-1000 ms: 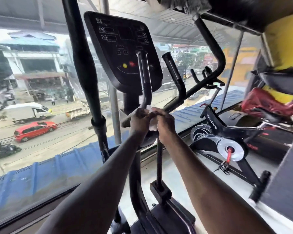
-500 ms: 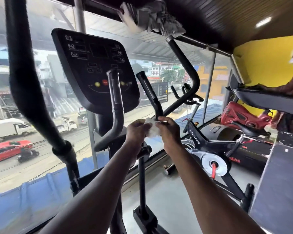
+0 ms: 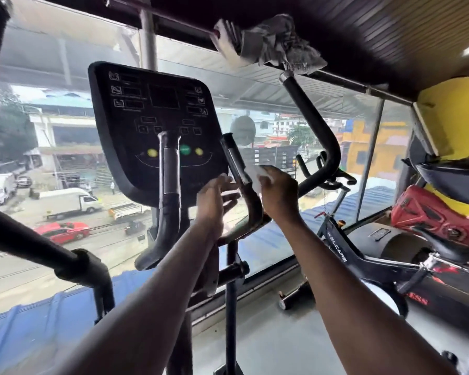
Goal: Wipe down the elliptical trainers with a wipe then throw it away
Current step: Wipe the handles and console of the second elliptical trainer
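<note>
I stand at a black elliptical trainer; its console [image 3: 157, 125] faces me at centre. Two short inner handles rise below it, the left inner handle [image 3: 169, 169] and the right inner handle [image 3: 237, 169]. My right hand [image 3: 276, 193] holds a white wipe [image 3: 255, 175] against the right side of the right inner handle. Just left of that handle, my left hand [image 3: 214, 201] hovers with its fingers spread and holds nothing. The long moving arms, the left arm [image 3: 25, 234] and the right arm [image 3: 317, 123], flank the console.
A big window [image 3: 52, 158] ahead looks onto a street with vehicles. A black spin bike [image 3: 363, 255] stands at the right, a red bag [image 3: 433, 212] behind it. Crumpled grey rags [image 3: 271, 44] hang on the top rail. Grey floor [image 3: 268, 342] lies below.
Both hands rose from below the console to the right inner handle. My left hand let go of the wipe and opened; my right hand keeps it on the handle.
</note>
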